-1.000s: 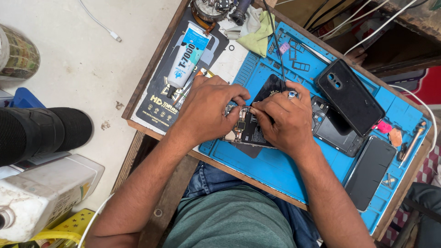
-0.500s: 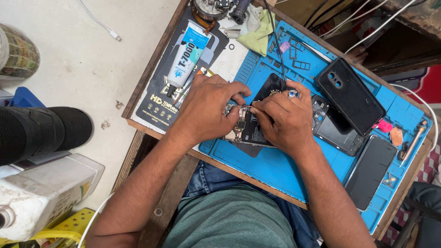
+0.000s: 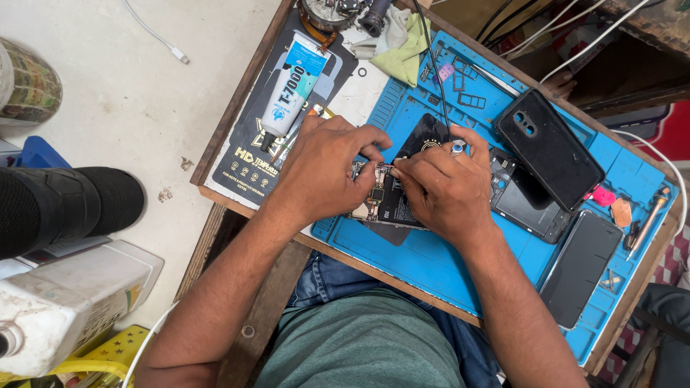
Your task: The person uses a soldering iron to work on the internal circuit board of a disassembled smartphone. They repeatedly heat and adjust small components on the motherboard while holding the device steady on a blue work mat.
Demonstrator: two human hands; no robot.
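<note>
From the head view, little has shifted since a second ago: both hands stay over the opened phone, which lies on the blue mat at the bench's near-middle. The left hand steadies its left edge with a narrow grip, and the right hand pinches something too small to tell at the circuit board, so the fine work looks ongoing.

This is a small phone-repair workshop. A worn wooden worktop carries a blue silicone repair mat with moulded compartments for small parts. On the mat lie an opened phone with its circuit board bare, a black phone back cover with camera cut-outs, a dark glass screen panel and a gutted black phone frame. A white and blue tube of adhesive and loose cables lie about the worktop's edges.
</note>
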